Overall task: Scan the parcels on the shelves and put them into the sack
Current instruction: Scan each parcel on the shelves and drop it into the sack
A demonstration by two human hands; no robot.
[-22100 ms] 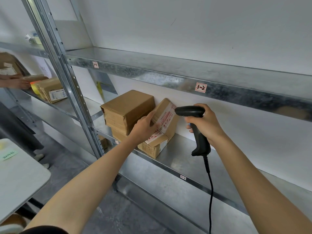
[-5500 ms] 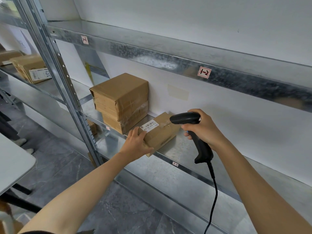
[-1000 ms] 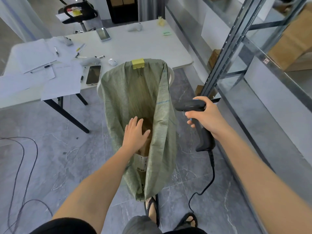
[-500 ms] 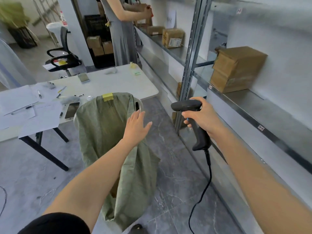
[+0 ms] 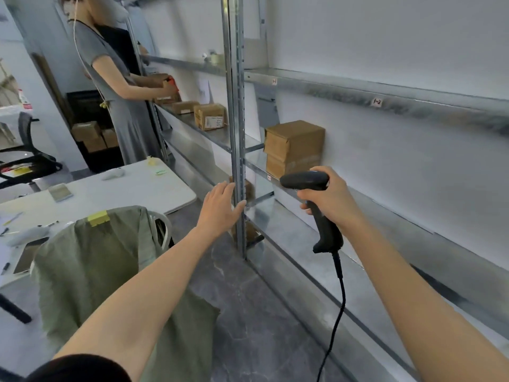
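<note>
While right hand (image 5: 329, 201) grips scanner (image 5: 316, 205), left hand (image 5: 219, 209) reaches flat.

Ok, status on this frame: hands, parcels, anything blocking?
Left grip open, empty. Right grip holds scanner. Two stacked parcels on shelf, not yet in sack. Shelf upright stands near left grip.

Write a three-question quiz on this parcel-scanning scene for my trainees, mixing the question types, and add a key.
1. True or false: the left hand holds a parcel.
2. What does the right hand grip? A) a knife B) the scanner C) a hammer
3. Fill in: the tag on the rim of the sack is ____ in colour.
Key: 1 false, the hand is open and holds nothing; 2 B; 3 yellow.
</note>
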